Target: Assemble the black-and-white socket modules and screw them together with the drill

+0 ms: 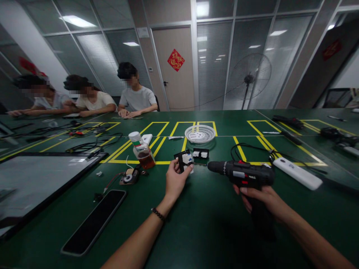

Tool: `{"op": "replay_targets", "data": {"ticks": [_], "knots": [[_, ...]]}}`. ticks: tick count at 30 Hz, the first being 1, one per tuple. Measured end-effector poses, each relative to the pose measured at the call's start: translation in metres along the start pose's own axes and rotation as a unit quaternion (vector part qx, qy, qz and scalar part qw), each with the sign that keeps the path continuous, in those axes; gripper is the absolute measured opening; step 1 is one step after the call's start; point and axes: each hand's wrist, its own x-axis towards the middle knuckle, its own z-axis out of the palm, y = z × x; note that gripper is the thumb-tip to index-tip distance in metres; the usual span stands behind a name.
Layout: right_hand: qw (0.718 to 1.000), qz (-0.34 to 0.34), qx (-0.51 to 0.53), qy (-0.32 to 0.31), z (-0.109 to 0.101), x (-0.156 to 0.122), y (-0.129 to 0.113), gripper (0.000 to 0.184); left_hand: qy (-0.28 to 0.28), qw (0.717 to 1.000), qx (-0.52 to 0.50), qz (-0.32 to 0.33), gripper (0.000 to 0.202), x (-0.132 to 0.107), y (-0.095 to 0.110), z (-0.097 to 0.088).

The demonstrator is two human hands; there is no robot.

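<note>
In my right hand (260,198) is a black cordless drill (244,173), its chuck pointing left. A thin bit (200,164) runs from the chuck to the small black-and-white part (185,160) that my left hand (176,175) grips between thumb and fingers. Whether the bit's tip touches the part or passes in front of it, I cannot tell. Just behind lies a second black piece with white blocks (201,153). A white perforated basket (199,134) stands beyond it. Left of my left hand, a clear bottle with a white cap (142,150) holds amber liquid.
A phone (94,222) and a small device with wires (129,176) lie at left, near a large framed panel (42,183). A white power bank (297,173) and cables lie right of the drill. Several people sit across the green table (207,224).
</note>
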Motion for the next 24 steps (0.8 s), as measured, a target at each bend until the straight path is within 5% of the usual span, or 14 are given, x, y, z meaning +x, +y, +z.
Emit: {"op": "replay_targets", "data": {"ticks": [24], "knots": [[1.000, 0.003, -0.005, -0.008, 0.0010, -0.0019, -0.0070, 0.028, -0.024, 0.999, -0.030, -0.019, 0.050, 0.0017, 0.0043, -0.0025]]}}
